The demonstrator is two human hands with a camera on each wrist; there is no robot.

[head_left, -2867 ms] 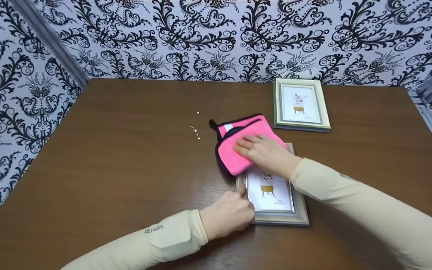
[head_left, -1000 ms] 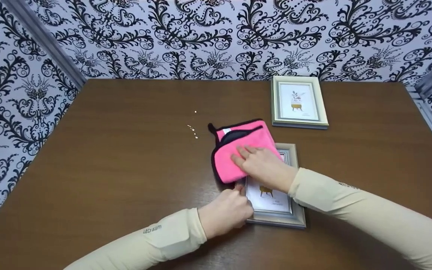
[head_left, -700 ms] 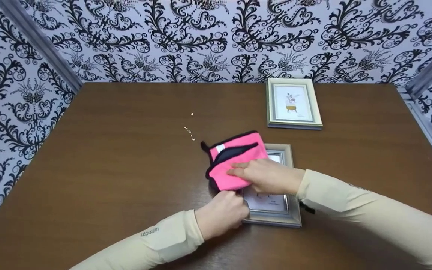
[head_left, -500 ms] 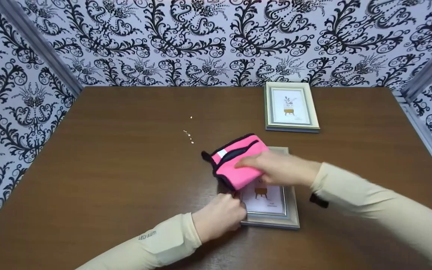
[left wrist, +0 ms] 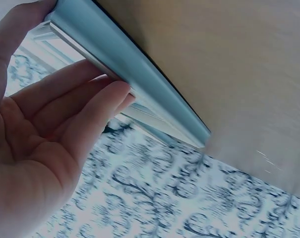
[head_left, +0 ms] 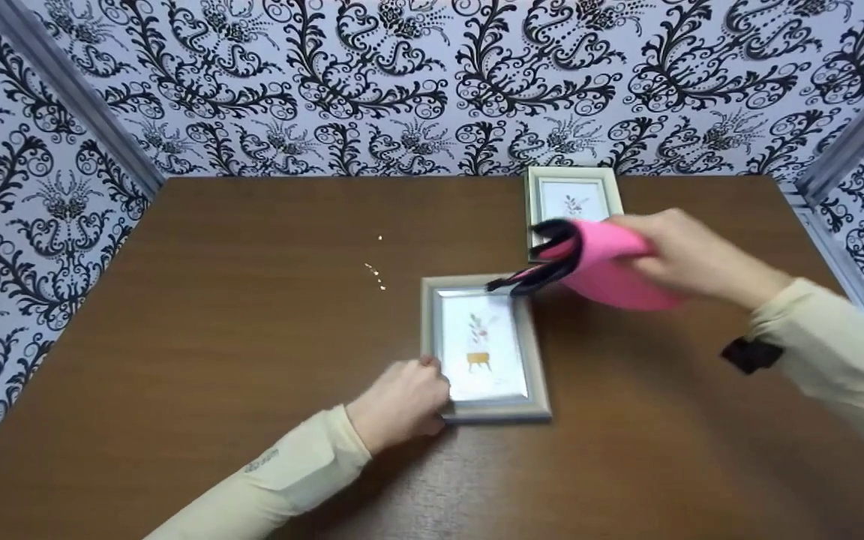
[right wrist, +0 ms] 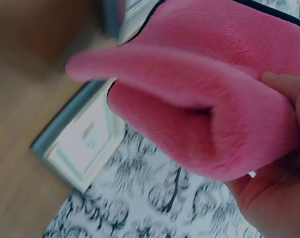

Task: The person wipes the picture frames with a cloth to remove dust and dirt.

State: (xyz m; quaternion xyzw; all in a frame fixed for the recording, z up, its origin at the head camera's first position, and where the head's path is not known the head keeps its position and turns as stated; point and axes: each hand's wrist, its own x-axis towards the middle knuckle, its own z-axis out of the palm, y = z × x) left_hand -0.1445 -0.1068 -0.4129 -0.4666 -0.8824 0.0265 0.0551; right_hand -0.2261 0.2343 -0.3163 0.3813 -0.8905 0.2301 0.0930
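A picture frame (head_left: 486,411) with a plant-on-stool print lies in front of me near the table's middle. My left hand (head_left: 402,401) grips its left edge; in the left wrist view the fingers (left wrist: 97,111) press along the frame's side (left wrist: 140,74). Up and to the right, my right hand (head_left: 694,255) holds a pink cloth (head_left: 612,262) with black edging, bunched and folded over. The cloth is raised above the table and blurred by motion. In the right wrist view its plush folds (right wrist: 224,114) fill the grasp, thumb on top.
A second, similar picture frame (head_left: 535,196) lies at the back right, partly hidden behind the cloth. Small white bits (head_left: 376,274) are scattered on the brown table (head_left: 252,300) left of the nearer frame. Patterned walls (head_left: 372,82) enclose the back and sides.
My right hand has gathered the pink cloth and lifted it off the nearer frame, up and to the right. That frame and my left hand have shifted left and slightly away from me.
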